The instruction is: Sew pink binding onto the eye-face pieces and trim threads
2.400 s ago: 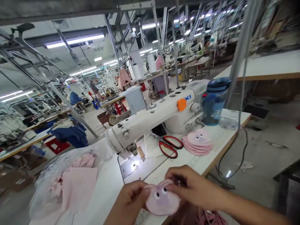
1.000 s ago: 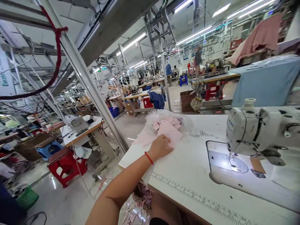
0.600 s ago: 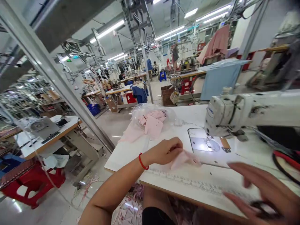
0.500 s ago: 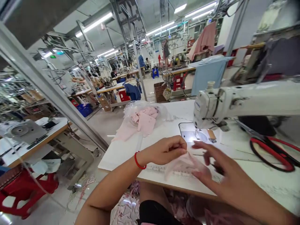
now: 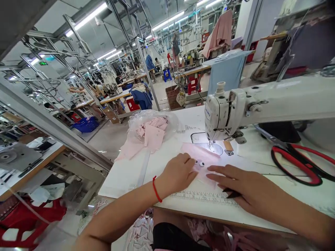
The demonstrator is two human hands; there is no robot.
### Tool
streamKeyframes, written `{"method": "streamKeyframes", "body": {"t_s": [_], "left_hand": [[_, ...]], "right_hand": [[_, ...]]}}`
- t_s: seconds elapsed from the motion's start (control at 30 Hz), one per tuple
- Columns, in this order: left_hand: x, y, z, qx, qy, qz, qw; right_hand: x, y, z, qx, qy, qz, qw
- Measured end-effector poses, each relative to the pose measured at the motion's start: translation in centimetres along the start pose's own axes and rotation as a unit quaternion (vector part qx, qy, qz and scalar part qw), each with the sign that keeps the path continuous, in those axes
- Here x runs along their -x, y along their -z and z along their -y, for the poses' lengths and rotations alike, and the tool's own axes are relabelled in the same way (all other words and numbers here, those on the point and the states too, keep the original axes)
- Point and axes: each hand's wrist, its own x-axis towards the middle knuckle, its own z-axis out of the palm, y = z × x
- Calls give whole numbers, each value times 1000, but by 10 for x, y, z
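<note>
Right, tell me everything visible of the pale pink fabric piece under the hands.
The pale pink fabric piece lies flat on the white sewing table, its far end reaching the metal needle plate of the white sewing machine. It looks like thin, soft cloth, with two small round black-and-white eyes side by side. The left hand presses its near edge; the right hand has fingertips at its right side.

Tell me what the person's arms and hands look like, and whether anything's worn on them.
Both forearms are bare, with no sleeves, and neither the left hand nor the right hand wears gloves. A thin red cord bracelet circles the left wrist.
</note>
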Motion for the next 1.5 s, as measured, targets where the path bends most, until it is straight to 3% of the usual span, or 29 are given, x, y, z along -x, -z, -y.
{"method": "streamKeyframes", "body": {"t_s": [0.07,0.2,0.3,0.37,0.4,0.47,0.53,0.57,0.67,0.83,1.0,1.07,1.13,1.23,1.27,1.3,1.33,1.37,1.4,1.43,1.47,1.5], "left_hand": [[10,2,-8,-3,-12,29,1000],[12,9,-13,64,-71,68,993],[-12,3,-2,33,-187,73,979],[-35,-6,7,47,-226,84,969],[-47,-11,11,60,-205,73,974],[-65,-22,13,81,-97,24,992],[-75,-30,10,100,13,-21,995],[-75,-34,8,113,37,-33,992],[-61,-38,2,125,-6,-40,991],[-33,-33,8,13,-54,-8,998],[-47,-18,30,-5,-100,19,995],[-57,-10,36,0,-109,32,993],[-60,0,32,13,-106,11,994],[-36,19,4,49,-107,-58,991],[-18,24,-7,75,-131,-47,987],[3,27,-18,114,-159,-20,980],[27,25,-25,175,-198,32,964],[53,18,-30,248,-250,105,930],[78,5,-31,304,-274,193,892],[100,-14,-30,330,-239,271,872],[118,-39,-28,336,-153,322,872],[132,-67,-25,326,-35,330,885]], "right_hand": [[-2,-5,-11,40,20,-11,999],[-10,4,-41,103,-33,-54,993],[-9,18,-44,109,-53,-71,990],[-5,24,-33,79,-22,-58,995],[-4,26,-27,52,13,-41,998],[-3,26,-16,27,75,-20,997],[-4,24,-11,26,72,-23,997],[-5,22,-12,30,55,-31,998],[-8,21,-16,30,30,-45,998],[-9,25,-13,54,41,-40,997],[-13,34,-18,27,78,10,997],[-17,41,-25,27,63,-15,998],[-16,49,-28,63,8,-91,994],[16,59,-11,96,-75,-161,979],[36,59,3,103,-108,-202,968],[61,55,21,86,-131,-244,957],[89,47,41,43,-134,-231,963],[119,36,64,8,-120,-236,964],[148,22,86,-19,-148,-231,961],[176,6,108,-44,-200,-160,966],[201,-11,128,-67,-246,-90,963],[221,-27,145,-90,-299,-43,949]]}}
